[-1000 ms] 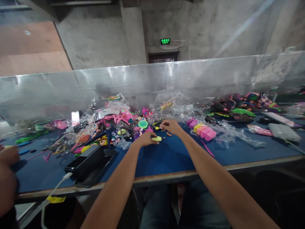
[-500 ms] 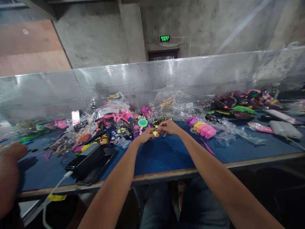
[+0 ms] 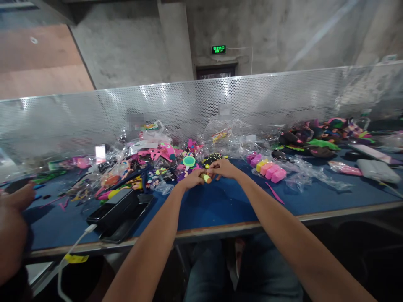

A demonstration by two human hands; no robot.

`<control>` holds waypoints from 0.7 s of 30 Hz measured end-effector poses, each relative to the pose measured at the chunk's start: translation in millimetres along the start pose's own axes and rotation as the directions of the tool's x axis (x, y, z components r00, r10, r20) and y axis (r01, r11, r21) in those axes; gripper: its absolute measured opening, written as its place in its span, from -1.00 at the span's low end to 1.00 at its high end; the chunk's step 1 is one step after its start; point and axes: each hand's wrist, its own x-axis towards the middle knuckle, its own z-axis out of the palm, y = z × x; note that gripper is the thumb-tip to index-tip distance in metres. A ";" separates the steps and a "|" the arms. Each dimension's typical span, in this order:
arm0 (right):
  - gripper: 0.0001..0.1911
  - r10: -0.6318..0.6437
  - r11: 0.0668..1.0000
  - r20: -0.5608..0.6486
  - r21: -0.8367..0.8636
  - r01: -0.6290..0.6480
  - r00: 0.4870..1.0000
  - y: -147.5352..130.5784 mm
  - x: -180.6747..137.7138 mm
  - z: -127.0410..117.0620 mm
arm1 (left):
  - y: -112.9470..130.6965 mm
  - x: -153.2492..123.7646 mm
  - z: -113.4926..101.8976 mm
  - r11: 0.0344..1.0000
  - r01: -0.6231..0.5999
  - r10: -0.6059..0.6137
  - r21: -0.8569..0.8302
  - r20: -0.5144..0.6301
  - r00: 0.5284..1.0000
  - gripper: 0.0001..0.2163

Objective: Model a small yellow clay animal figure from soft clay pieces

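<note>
Both my arms reach out over a blue-topped table (image 3: 217,207). My left hand (image 3: 192,178) and my right hand (image 3: 223,167) meet at the middle of the table, fingers pinched together on a small yellow and orange clay piece (image 3: 206,178). Just beyond my hands lies a heap of small colourful clay figures and clear plastic bags (image 3: 157,161). A row of pink and yellow clay blocks (image 3: 267,168) lies just right of my right hand.
A black phone and a dark box (image 3: 121,212) with a white cable lie at the front left. Another person's hand (image 3: 14,201) shows at the far left. A perforated metal screen (image 3: 201,109) runs along the table's back. More clay figures (image 3: 317,140) and grey pouches (image 3: 376,170) lie at right.
My hands have come together: the right hand moved left to join the left on the small yellow piece, which was held by the left hand alone before. The other person's hand shifted slightly.
</note>
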 end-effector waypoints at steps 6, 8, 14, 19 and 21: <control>-0.73 -0.003 1.000 0.033 -0.017 0.004 0.999 3.8 1.2 2.0 | -0.3 -0.2 -0.6 1.000 0.000 0.000 -0.010 0.024 1.000 -0.66; -0.73 -0.005 1.000 0.043 -0.020 0.005 0.999 5.4 2.0 2.4 | -0.2 -0.4 -0.5 1.000 0.006 -0.006 -0.021 0.017 1.000 -0.67; -0.72 -0.019 0.997 0.063 -0.075 0.024 0.998 6.8 2.0 2.7 | 4.5 -2.5 0.5 0.999 0.020 -0.020 -0.028 0.012 1.000 -0.69; -0.71 -0.042 0.992 0.093 -0.119 0.053 0.995 5.7 1.4 3.5 | 5.2 -2.5 0.4 1.000 0.019 -0.019 -0.021 0.009 1.000 -0.68; -0.73 -0.043 0.990 0.103 -0.130 0.056 0.994 6.6 1.9 3.9 | 4.0 -2.0 0.0 0.999 0.026 -0.025 -0.031 0.011 1.000 -0.68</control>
